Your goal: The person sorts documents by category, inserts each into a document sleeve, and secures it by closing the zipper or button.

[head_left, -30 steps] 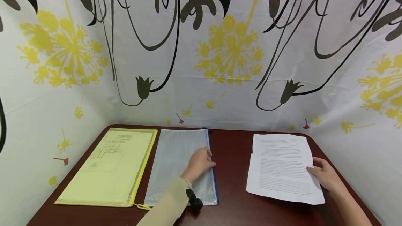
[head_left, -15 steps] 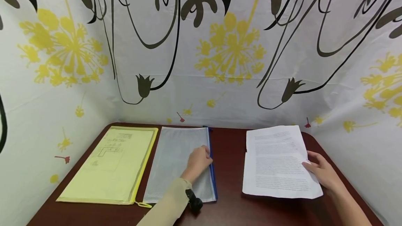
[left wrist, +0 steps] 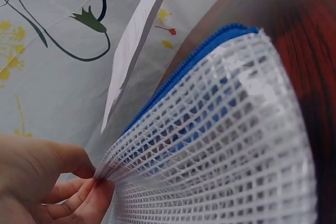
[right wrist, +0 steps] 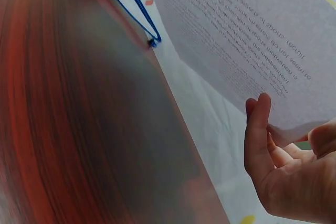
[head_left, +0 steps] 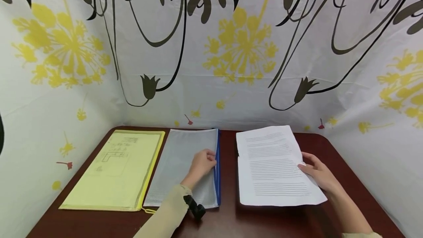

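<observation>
A: Quick one, where's the L hand (head_left: 201, 163)?
B: On the clear pouch (head_left: 175, 168), at the side w/ the blue zip (head_left: 218, 181). Thumb + fingers curled in, pinching the mesh edge.
A: Why there?
B: Prob. b/c lifting what looks like the top layer parts the two zip sides. L wrist view has the mesh drawn up into the pinch; R wrist view has a gap btwn the blue edges.
A: OK, R hand (head_left: 318, 175)?
B: Pinching the paper (head_left: 272, 170) by its right edge, thumb on the printed face, other fingers mostly behind. It grips only the margin, IMO so most of the sheet is free.
A: Is the paper down on the table (head_left: 228, 225)?
B: No, it's up off the wood w/ a shadow below. In head view it's R of the clear pouch: near the zip, not touching, a strip of wood btwn.
A: How's it sitting?
B: Print faces the head cam, sheet a bit bowed. Held from one side only, so I'd guess the far side could flop.
A: And the yellow pouch (head_left: 112, 179)?
B: Flat on the table, L of the clear one, a line drawing showing thru. Neither hand's touching it. Prob. off to that side so it's clear of both hands.
</observation>
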{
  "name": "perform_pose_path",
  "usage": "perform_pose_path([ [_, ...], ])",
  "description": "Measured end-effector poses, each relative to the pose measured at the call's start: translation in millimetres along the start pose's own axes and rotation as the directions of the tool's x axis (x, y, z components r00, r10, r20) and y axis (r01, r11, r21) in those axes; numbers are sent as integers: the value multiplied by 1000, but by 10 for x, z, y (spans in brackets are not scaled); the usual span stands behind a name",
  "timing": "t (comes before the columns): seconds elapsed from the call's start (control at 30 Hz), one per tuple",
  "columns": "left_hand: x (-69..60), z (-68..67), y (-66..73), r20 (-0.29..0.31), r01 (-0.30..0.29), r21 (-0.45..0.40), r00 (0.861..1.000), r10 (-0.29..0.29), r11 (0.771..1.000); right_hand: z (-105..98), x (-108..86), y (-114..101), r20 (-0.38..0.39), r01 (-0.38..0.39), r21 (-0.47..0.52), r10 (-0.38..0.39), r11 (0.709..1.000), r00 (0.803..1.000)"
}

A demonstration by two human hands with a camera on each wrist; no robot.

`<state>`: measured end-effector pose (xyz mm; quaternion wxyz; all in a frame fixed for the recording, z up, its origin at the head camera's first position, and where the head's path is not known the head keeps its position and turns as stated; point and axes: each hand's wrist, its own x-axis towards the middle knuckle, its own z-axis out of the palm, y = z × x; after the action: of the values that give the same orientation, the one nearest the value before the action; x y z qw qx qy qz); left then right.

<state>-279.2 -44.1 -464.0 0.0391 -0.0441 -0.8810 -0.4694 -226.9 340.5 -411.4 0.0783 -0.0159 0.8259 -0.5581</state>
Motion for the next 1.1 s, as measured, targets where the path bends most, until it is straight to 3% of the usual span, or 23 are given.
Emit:
perform_pose_path([
  [0.2,-14,-28,-10,19,14,-36,1000,-14,999,166,64,-38,82,19,58,-24,998,996],
  [0.43,-17,-47,-14,20,15,-35,1000,-14,999,282,111,-42,127,50,83,-60,995,990],
  [0.77,-38,-42,-11,26,22,-49,999,-21,999,366,164,-15,117,46,58,-53,997,992],
  [1.1,-50,-67,-2,27,4,-65,1000,-2,998,300,117,-56,142,71,81,-82,994,986],
])
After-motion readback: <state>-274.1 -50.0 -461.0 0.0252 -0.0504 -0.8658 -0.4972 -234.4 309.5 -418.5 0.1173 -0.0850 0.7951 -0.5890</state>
